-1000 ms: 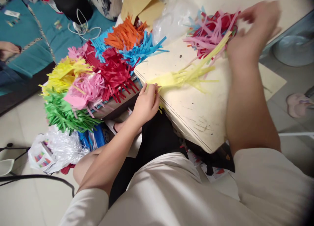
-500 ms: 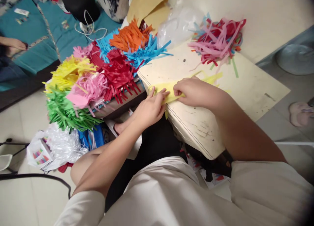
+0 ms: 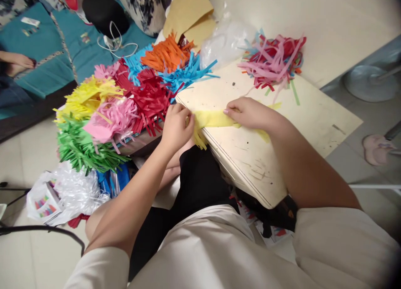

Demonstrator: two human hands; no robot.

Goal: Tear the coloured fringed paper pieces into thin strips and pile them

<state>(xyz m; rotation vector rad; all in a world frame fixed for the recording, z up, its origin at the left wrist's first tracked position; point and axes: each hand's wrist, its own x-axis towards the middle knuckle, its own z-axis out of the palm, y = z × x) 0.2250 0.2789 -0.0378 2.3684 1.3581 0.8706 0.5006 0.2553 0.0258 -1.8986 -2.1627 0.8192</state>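
A strip of yellow tissue paper (image 3: 214, 118) with fringed edges lies across the near left corner of the cream tabletop (image 3: 253, 151), its fringe hanging over the edge. At its left end, my left hand (image 3: 178, 126) is closed in a pinch, fingertips against the paper. My right hand (image 3: 249, 112) pinches the strip's other end between thumb and fingers, resting on the board. More yellow fringe shows from under the right wrist. Left of my left hand lie bunches of fringed paper in red (image 3: 150, 92), pink (image 3: 114, 117), yellow (image 3: 89, 96) and green (image 3: 87, 145).
Orange fringe (image 3: 167, 53) and blue fringe (image 3: 188, 74) lie farther back. A heap of mixed paper strips (image 3: 274, 57) sits on the tabletop beside a clear plastic bag (image 3: 225, 40). At far left, another person's hand (image 3: 20, 60) rests near a teal mat (image 3: 40, 34). A white bag (image 3: 73, 186) stands below.
My left hand has moved left from lying with spread fingers on the yellow paper to pinching its end. The strip now looks flatter and stretched between both hands.
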